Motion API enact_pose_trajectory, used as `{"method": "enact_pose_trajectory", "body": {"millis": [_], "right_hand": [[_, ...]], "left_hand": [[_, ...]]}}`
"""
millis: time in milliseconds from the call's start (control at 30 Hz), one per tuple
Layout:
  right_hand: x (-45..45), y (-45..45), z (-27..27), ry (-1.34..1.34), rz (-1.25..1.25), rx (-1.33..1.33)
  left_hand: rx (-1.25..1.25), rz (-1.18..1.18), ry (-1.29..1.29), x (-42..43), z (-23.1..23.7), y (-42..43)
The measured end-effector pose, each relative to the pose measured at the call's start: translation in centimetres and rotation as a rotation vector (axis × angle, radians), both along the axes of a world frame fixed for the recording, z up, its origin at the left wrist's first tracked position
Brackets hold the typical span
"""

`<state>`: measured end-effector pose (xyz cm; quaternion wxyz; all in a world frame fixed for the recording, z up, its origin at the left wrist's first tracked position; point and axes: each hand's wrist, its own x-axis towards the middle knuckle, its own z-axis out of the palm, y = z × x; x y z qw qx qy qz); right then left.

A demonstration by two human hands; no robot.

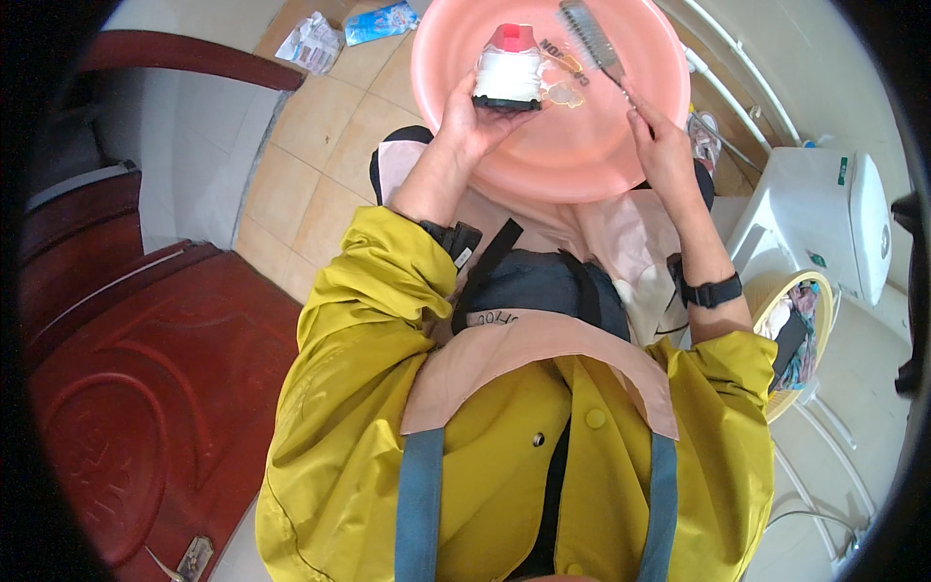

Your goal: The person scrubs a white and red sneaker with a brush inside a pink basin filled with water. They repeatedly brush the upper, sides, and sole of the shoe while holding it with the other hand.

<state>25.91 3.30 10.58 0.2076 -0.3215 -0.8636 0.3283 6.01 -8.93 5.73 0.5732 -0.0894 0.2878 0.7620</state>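
A white object with a red patch and a black ridged base (507,76), which looks like a shoe seen from its heel end, rests in the grip of my left hand (473,120). It is held over the pink plastic basin (574,185). My right hand (660,142) grips the thin handle of a scrub brush (590,35) with pale bristles. The brush head points up and away, apart from the white object. Dark printed lettering and a cartoon show on the basin's floor.
To the right stand a white appliance (807,211) and a yellow basket (822,291) of cloth items. Pipes (727,94) run along the wall, near a pink-and-white shoe (704,142). Two plastic packages, one white (313,44) and one blue (380,23), lie on the tiles. A red door (167,393) is left.
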Motion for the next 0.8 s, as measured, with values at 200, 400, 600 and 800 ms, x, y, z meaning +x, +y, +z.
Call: {"method": "enact_pose_trajectory", "body": {"millis": [200,400,600,800], "right_hand": [[0.3,-2.8,-1.3,-0.016,0.263,-0.198],[-1.0,-2.1,-3.1,0.011,0.106,-0.272],[-1.4,-2.3,-2.0,0.17,0.176,-0.345],[-2.8,-2.5,-1.6,-0.058,0.242,-0.198]], "left_hand": [[-0.13,0.146,-0.013,-0.1,0.1,0.2],[-0.312,0.122,-0.089,-0.5,-0.2,-0.2],[-0.325,0.092,0.202,0.3,0.5,-0.8],[-0.272,-0.099,0.531,1.0,1.3,-1.8]]}}
